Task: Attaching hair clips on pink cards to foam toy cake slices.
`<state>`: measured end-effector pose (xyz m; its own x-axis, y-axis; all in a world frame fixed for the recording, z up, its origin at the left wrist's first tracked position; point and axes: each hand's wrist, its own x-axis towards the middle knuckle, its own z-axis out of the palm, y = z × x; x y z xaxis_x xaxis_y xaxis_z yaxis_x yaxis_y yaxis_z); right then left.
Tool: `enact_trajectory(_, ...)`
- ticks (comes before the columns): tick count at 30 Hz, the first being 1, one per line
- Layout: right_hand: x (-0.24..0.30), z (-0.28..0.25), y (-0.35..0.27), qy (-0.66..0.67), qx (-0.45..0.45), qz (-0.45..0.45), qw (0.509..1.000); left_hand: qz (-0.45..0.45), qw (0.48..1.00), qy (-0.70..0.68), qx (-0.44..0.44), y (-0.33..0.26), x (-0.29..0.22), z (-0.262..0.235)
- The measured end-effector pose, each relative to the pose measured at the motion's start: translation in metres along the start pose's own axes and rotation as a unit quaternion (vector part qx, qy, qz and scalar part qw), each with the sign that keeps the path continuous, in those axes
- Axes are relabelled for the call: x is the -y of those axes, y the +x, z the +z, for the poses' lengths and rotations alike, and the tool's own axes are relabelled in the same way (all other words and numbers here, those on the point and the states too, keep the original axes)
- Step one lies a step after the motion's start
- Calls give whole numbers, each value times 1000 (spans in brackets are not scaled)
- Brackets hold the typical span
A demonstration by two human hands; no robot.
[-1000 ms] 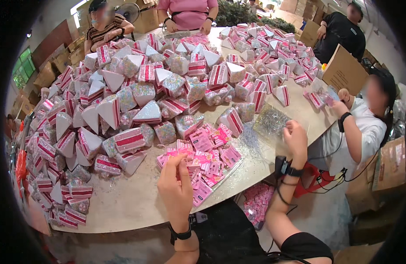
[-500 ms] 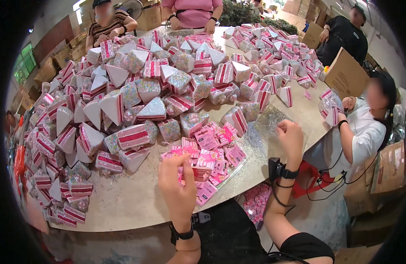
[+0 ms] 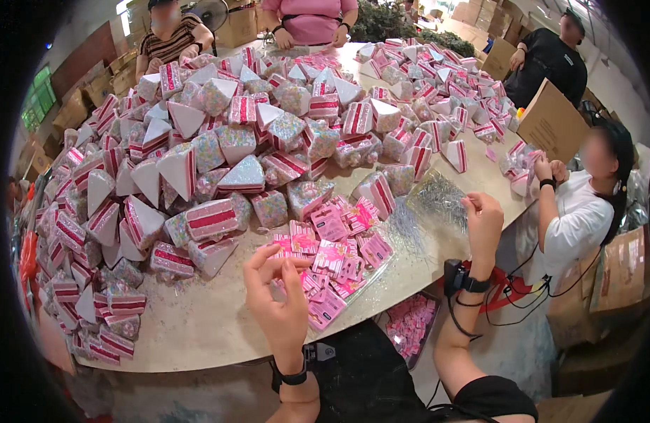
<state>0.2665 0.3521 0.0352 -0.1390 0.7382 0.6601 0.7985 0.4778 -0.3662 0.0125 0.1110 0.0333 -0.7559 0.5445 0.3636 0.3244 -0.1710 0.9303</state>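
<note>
Your left hand [image 3: 279, 299] hangs over the near table [image 3: 198, 331] edge with thumb and fingers curled toward each other; whether they pinch something small you can't tell, since nothing shows clearly between them. Your right hand [image 3: 483, 225] is raised farther out, fingers bent over the silvery twist ties [image 3: 437, 201], and it's unclear if it grips any.

The pink cards [image 3: 335, 261] lie in a loose heap between your hands, closer to the left, partly on a clear sheet. Expect them to be light, thin and a bit slick, apt to slide or lift several at once; take one by a free edge at the heap's top. The ties look springy and tangled, so pull one by its end.

Beyond both hands the wedge boxes [image 3: 212, 218] pile up, likely light but crushable at the clear faces. A tray of more cards [image 3: 408, 328] sits below the table edge, between your forearms, half hidden. The seated person [image 3: 571, 211] to your right handles small packets you can't make out.
</note>
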Motion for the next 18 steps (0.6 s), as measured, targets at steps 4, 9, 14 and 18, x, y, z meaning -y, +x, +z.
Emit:
enact_trajectory(4, -9, 12, -2, 80, -41, 58, 994, -11, 999, -48, 19, 1, -6, 1)
enact_trajectory(9, 3, -6, 11, 187, -104, 122, 969, 7, 995, -83, 46, -4, -5, 22)
enact_trajectory(14, 101, -20, -38, 492, -30, 170, 853, -33, 990, -118, 73, -18, -22, 21)
enact_trajectory(18, 155, -35, -64, 598, 40, 180, 780, -2, 972, -206, 114, -23, -25, 37)
